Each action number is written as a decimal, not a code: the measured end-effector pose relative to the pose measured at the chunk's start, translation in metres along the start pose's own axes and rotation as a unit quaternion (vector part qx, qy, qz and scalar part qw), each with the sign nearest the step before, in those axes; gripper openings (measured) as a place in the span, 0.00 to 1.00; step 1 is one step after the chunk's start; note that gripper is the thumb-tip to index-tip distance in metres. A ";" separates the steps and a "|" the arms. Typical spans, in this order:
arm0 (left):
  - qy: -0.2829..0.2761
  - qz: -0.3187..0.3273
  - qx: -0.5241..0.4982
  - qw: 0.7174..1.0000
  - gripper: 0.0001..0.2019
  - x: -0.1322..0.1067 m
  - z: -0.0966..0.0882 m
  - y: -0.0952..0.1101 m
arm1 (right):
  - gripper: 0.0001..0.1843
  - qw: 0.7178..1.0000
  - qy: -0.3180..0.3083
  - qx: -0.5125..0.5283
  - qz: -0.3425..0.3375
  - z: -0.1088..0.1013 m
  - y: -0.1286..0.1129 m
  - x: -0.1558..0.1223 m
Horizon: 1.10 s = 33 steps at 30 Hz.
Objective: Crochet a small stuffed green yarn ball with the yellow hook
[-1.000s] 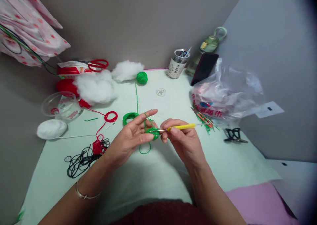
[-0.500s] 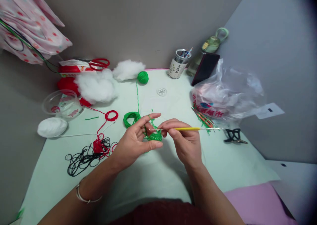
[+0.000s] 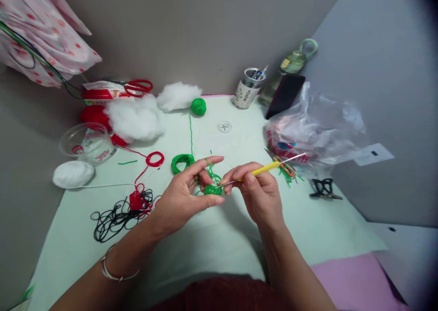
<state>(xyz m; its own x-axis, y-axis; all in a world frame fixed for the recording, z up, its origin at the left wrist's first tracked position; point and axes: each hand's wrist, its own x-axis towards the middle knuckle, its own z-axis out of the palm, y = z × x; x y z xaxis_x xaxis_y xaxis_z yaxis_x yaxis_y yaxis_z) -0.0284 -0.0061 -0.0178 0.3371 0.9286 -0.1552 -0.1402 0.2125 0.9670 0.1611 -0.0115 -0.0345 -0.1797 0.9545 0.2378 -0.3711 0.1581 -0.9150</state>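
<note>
My left hand (image 3: 186, 192) pinches a small green crochet piece (image 3: 212, 190) between thumb and fingers, with green yarn looped over its raised index finger. In my right hand (image 3: 258, 190) is a crochet hook (image 3: 262, 170) with a yellow grip, held like a pencil. Its tip reaches the green piece, while the back end points up to the right. Just beyond my left hand lies a loose coil of green yarn (image 3: 182, 164), whose strand runs back to a green yarn ball (image 3: 198, 106).
Left: a white yarn ball (image 3: 73, 174), tangled black cord (image 3: 112, 222), red yarn coil (image 3: 155, 159), clear plastic tub (image 3: 84, 142), white stuffing (image 3: 137, 117) and red-handled scissors (image 3: 138, 88). Right: a plastic bag (image 3: 318, 128), phone (image 3: 285, 95), pen can (image 3: 248, 89), bottle (image 3: 292, 62) and black hair clip (image 3: 325, 189).
The hook has swung from nearly level to a slant, its tip now lower at the green piece and its back end higher. My left hand has barely moved.
</note>
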 end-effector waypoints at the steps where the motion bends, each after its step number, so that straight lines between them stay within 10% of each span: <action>1: 0.002 0.000 0.003 1.000 0.32 0.000 0.000 0.000 | 0.10 1.000 -0.004 -0.018 -0.011 -0.001 -0.001 -0.001; 8: 0.061 -0.003 0.037 0.997 0.37 0.003 0.005 -0.005 | 0.12 0.948 -0.031 -0.273 -0.160 0.001 -0.006 -0.004; 18: 0.085 0.068 -0.001 0.994 0.20 -0.011 0.025 -0.017 | 0.15 0.723 0.025 -0.581 -0.374 0.012 0.000 -0.017; 25: 0.056 0.090 -0.119 0.987 0.29 -0.010 0.022 -0.012 | 0.22 0.747 0.037 -0.522 -0.409 0.011 0.003 -0.022; 33: 0.019 0.106 -0.026 0.994 0.28 -0.010 0.014 -0.010 | 0.20 0.760 0.019 -0.515 -0.395 0.009 -0.003 -0.019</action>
<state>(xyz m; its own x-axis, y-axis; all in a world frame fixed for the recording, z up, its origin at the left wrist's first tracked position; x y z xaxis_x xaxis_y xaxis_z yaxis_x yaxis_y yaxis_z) -0.0177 -0.0219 -0.0233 0.2599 0.9647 0.0425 -0.2517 0.0252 0.9675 0.1576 -0.0321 -0.0338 -0.2373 0.4625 0.8543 0.5649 0.7811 -0.2659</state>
